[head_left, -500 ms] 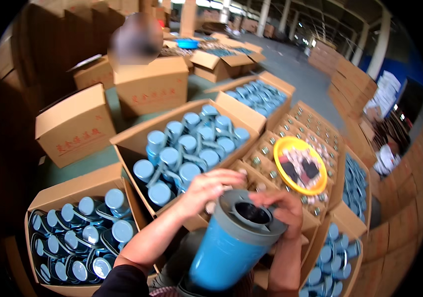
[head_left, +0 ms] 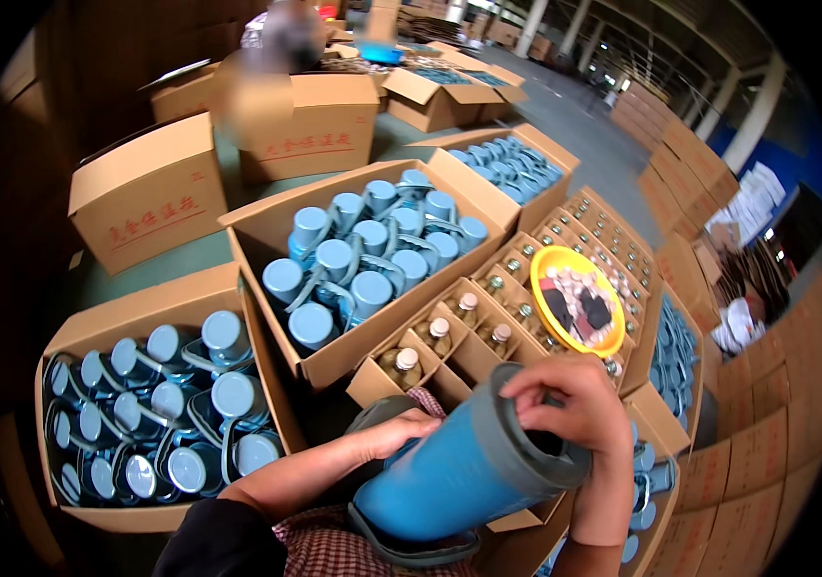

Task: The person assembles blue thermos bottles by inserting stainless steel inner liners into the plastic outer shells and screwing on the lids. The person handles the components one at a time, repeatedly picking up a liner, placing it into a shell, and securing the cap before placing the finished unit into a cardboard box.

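A blue vacuum flask casing (head_left: 444, 462) with a grey collar leans to the right across my lap, its dark mouth at the upper right. My left hand (head_left: 399, 435) is closed against its left side; part of the fingers is hidden behind it. My right hand (head_left: 574, 402) curls over the collar, fingertips at the edge of the mouth. Whether those fingers also hold something small, I cannot tell. Just beyond stands a divided carton (head_left: 372, 387) of glass flask liners with pale caps (head_left: 438, 327).
A yellow basin (head_left: 543, 298) of small pale and dark pieces rests on the liners. Open cartons of blue flasks stand at the left (head_left: 64, 332), in the middle (head_left: 266, 216) and at the right. Closed cartons (head_left: 156, 216) stand farther back, near a blurred person (head_left: 286, 38).
My left hand has left the collar and moved down to the casing's left side. The casing has tipped farther right, its mouth turning away. My right hand has stayed at the mouth.
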### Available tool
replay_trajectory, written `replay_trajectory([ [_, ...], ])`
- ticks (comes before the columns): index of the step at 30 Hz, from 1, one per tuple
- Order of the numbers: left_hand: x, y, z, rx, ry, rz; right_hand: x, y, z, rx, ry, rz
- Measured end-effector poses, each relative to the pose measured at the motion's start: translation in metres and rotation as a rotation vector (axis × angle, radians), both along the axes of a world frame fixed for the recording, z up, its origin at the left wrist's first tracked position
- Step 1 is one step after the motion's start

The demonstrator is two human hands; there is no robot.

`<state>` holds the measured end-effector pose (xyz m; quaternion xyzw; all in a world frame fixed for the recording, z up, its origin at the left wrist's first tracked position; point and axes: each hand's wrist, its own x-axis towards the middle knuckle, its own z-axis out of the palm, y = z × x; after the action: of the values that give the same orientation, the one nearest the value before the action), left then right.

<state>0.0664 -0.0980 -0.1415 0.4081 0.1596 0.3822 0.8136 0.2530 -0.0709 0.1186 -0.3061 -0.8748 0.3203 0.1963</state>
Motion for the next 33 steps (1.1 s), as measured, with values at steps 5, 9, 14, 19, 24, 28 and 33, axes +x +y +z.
replay_trajectory([
  [5,-0.022,-0.005,0.0,0.065,-0.028,0.087,0.01,0.013,0.001,-0.172,0.049,0.12],
  [9,-0.024,0.002,-0.049,-0.06,-0.135,0.032,-0.007,0.019,0.004,-0.161,0.12,0.313],
  [14,-0.022,-0.014,-0.025,-0.073,-0.113,0.172,-0.024,0.024,0.002,-0.16,-0.007,0.203],
  [19,-0.037,-0.025,-0.016,-0.001,0.024,0.333,-0.026,0.032,-0.026,-0.267,0.283,0.101],
  [24,-0.062,-0.038,-0.032,-0.056,0.237,0.573,-0.007,0.016,-0.124,-0.397,0.675,-0.653],
  [28,-0.079,-0.054,-0.069,-0.292,0.092,0.76,0.01,-0.053,-0.219,-0.381,0.414,-0.021],
  [33,-0.068,-0.067,-0.061,-0.565,0.016,0.97,0.059,-0.135,-0.262,-0.313,0.299,-0.165],
])
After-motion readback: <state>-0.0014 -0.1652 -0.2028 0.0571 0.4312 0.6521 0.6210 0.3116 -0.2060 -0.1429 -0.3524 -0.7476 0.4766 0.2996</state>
